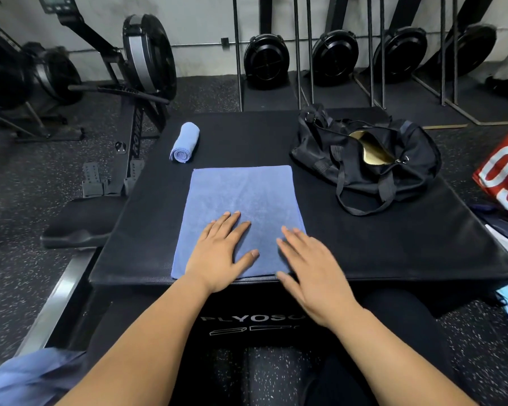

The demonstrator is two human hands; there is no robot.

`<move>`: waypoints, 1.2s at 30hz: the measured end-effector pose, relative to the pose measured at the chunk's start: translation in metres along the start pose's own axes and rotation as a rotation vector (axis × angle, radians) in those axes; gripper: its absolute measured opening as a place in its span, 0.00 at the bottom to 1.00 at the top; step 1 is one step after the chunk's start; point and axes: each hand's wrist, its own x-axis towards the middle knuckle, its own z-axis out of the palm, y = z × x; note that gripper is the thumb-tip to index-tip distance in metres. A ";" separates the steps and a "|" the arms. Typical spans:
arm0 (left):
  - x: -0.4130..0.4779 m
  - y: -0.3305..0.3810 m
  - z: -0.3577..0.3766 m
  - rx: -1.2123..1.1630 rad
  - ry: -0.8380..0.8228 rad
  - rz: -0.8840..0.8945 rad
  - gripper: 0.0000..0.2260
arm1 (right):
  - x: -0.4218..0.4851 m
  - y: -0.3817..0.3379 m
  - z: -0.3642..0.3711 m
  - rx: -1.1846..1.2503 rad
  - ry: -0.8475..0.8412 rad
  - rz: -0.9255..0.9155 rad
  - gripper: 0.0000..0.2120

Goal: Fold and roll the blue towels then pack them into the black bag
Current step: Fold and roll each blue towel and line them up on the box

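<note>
A gym floor of speckled rubber, rowing machines [147, 54] parked along the wall, and in the middle a black padded box [364, 244] serving as a table. On it, nearest the person, lies a folded blue towel [241, 197], flat and squared, its near edge level with the box's front lip. The left hand [220, 250] lies palm-down on it, fingers straight and a little apart. The right hand [308, 265] is at the towel's near right corner, fingers straight and close together, thumb out over the lip. It is blurred, so whether it presses or only skims I cannot tell. Beyond the towel's far left corner sits a rolled towel [184, 142], apart from it. To the right, well clear of both, slumps the black bag [364, 159], straps trailing. Its top gapes on something gold [370, 149] — lining or an object, I can't say — and no towel shows inside. More blue cloth [27, 373] lies low at the left, off the box. The risk I'd watch: start the roll with uneven pressure and the layers slide, giving a crooked, loose roll — or the near edge slips off the lip. The bag's slack mouth could also snag a roll and undo it.
</note>
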 end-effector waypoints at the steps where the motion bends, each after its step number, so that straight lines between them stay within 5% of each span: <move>1: -0.001 0.000 0.000 -0.008 0.023 0.008 0.33 | -0.002 -0.004 0.009 -0.081 -0.085 0.029 0.34; 4: -0.004 0.001 0.003 0.020 0.089 -0.010 0.28 | -0.009 -0.009 0.020 -0.208 -0.201 0.191 0.41; 9: -0.013 0.008 0.008 0.087 0.218 -0.178 0.23 | -0.002 -0.011 0.010 -0.210 -0.118 0.341 0.43; 12: -0.011 0.018 0.005 0.087 0.161 -0.175 0.25 | 0.018 -0.014 0.011 -0.134 -0.054 0.209 0.40; 17: -0.008 0.018 0.001 0.110 -0.082 -0.065 0.32 | 0.044 -0.018 0.018 -0.087 -0.306 0.078 0.44; 20: -0.026 -0.015 -0.007 0.168 -0.131 -0.086 0.33 | 0.034 -0.006 0.016 -0.167 -0.315 0.035 0.41; 32: -0.065 -0.059 -0.034 0.137 -0.082 0.196 0.36 | 0.001 0.023 0.011 -0.179 -0.163 -0.016 0.38; 36: -0.073 -0.066 -0.033 0.054 0.068 0.300 0.27 | -0.004 0.027 0.007 -0.025 0.002 -0.100 0.28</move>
